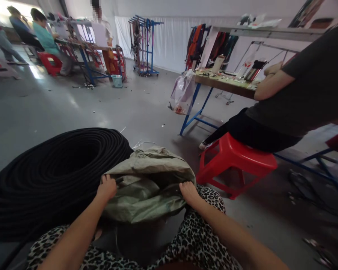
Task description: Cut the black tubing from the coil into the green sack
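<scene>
A grey-green woven sack (146,165) stands in front of my knees with its mouth spread open. My left hand (107,187) is closed on the left side of the rim, and my right hand (188,192) grips the right side. Dark folds show inside; what lies deeper in the sack cannot be made out. A large coil of thick black cord or hose (59,168) lies on the floor to the left, close against the sack and my left hand.
A red plastic stool (236,161) stands to the right, with a person in a dark shirt seated on it at a workbench (225,84). A clear plastic bag (183,92) hangs from the bench. Farther back are a blue rack (148,47), a small bucket (116,80) and several people.
</scene>
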`<state>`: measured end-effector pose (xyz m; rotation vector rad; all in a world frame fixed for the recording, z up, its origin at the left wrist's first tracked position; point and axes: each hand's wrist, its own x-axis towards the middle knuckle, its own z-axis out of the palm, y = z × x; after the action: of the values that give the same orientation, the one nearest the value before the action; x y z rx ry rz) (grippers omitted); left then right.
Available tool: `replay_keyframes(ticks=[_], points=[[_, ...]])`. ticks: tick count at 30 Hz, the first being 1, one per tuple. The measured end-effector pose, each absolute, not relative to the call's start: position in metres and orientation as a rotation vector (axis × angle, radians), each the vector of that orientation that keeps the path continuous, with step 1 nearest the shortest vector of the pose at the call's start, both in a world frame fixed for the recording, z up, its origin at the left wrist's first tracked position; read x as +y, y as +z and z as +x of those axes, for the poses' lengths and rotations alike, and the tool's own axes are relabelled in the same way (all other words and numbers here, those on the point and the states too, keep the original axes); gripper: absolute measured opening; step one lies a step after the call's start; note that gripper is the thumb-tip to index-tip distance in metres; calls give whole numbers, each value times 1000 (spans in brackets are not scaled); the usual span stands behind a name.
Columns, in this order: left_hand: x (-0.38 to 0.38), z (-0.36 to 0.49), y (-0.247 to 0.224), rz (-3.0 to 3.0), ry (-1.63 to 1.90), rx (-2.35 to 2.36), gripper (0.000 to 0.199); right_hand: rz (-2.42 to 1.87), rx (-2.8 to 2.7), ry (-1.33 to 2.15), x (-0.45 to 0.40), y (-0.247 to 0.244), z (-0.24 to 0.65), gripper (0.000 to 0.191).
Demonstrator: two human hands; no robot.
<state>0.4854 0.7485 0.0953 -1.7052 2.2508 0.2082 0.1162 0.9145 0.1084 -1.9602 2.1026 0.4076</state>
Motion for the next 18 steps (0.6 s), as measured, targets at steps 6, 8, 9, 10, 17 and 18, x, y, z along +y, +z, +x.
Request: replay_keyframes(ticks=[6,8,9,10,17,18], points=[[778,470,108,-1589,218,2285,42,-1964,2072,279,955,121,116,20],[791,465,114,-1529,294,2277,41,-1856,2109,241,957,129,119,25],[800,462,116,-1484,333,2295,40,-1802,2120,240,954,132,123,27],[811,459,115,-1421,375,2329,38,-1755,2132,246,949,134,127,28],[885,422,80,-1157,551,2284,72,-1631,2081,231,862,138,165,23],[889,420,75,-1168,544,2242,61,-1607,2103,182,847,142,168,24]])
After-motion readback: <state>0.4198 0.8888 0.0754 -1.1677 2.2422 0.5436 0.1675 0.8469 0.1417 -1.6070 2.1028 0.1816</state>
